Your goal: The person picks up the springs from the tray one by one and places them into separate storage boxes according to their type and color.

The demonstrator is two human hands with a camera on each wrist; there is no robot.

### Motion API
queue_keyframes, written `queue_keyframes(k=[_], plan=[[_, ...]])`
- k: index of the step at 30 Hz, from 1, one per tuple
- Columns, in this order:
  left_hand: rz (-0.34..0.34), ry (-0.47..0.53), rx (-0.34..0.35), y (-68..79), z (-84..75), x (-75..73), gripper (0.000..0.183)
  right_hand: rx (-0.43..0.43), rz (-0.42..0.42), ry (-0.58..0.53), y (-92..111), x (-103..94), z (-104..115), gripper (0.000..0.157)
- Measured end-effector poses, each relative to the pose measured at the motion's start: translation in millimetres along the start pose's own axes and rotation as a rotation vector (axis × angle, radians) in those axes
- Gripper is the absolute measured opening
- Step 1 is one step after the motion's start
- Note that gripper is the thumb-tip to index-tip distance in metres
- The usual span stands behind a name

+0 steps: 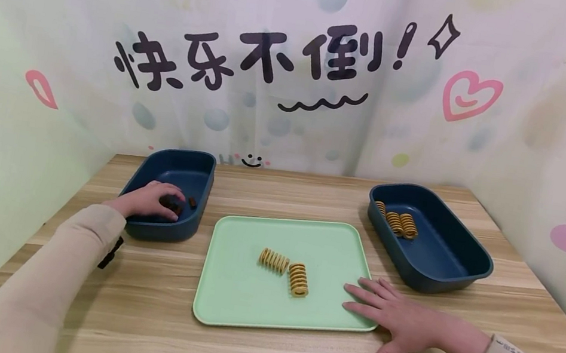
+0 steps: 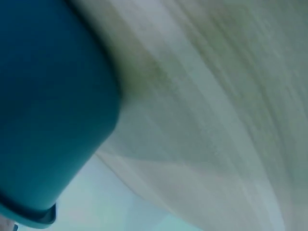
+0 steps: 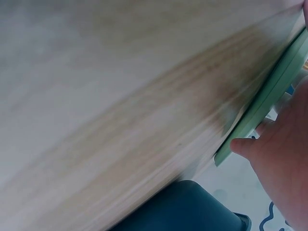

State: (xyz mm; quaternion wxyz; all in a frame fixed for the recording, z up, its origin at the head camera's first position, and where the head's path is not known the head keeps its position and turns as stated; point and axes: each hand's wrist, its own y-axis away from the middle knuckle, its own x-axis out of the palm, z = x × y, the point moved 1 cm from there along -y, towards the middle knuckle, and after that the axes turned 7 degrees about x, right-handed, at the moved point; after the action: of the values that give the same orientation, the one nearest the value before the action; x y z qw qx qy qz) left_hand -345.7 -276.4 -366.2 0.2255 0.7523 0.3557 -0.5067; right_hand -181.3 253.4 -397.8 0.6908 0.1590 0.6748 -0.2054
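Note:
My left hand (image 1: pixel 151 200) reaches into the left blue bin (image 1: pixel 161 233), its fingers and thumb bent around small dark brown pieces (image 1: pixel 170 205); I cannot tell whether it grips one. Another dark piece (image 1: pixel 192 202) lies just beyond the fingertips. My right hand (image 1: pixel 399 315) is spread over the right edge of a light green tray (image 1: pixel 232 302), fingertips on the tray and thumb out over the table. On the tray are two yellow coil springs, one spring (image 1: pixel 273 260) lying sideways and the other spring (image 1: pixel 298 280) close beside it. The right wrist view shows the tray edge (image 3: pixel 262 103) beside that hand.
A second blue bin (image 1: pixel 441 247) stands at the right, behind my right hand, with yellow springs (image 1: pixel 401 224) grouped at its left end. The wooden table (image 1: pixel 280 194) meets a printed cloth backdrop (image 1: pixel 248 117) at the back.

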Motion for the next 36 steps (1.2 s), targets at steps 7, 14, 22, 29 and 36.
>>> queue_keyframes(k=[7, 14, 22, 29, 36], plan=[[-0.079, 0.072, 0.036, -4.9, -18.4, -14.6, 0.039, 0.005, 0.002, -0.001, 0.2, 0.3, 0.1, 0.091], [-0.113, 0.145, 0.036, -11.9, -39.7, -23.9, 0.043, 0.003, -0.001, 0.008, 1.1, 0.2, 0.3, 0.090], [-0.131, 0.206, 0.083, -19.3, -68.8, -28.5, 0.045, 0.000, -0.003, 0.010, 0.6, -0.4, 0.6, 0.091], [-0.120, 0.231, 0.138, -26.1, -86.9, -23.1, 0.048, 0.008, 0.002, 0.007, 0.4, -0.7, 0.8, 0.091], [-0.074, 0.252, 0.206, -34.6, -101.8, -10.8, 0.047, 0.005, 0.000, 0.004, 0.4, -0.6, 0.4, 0.090]])
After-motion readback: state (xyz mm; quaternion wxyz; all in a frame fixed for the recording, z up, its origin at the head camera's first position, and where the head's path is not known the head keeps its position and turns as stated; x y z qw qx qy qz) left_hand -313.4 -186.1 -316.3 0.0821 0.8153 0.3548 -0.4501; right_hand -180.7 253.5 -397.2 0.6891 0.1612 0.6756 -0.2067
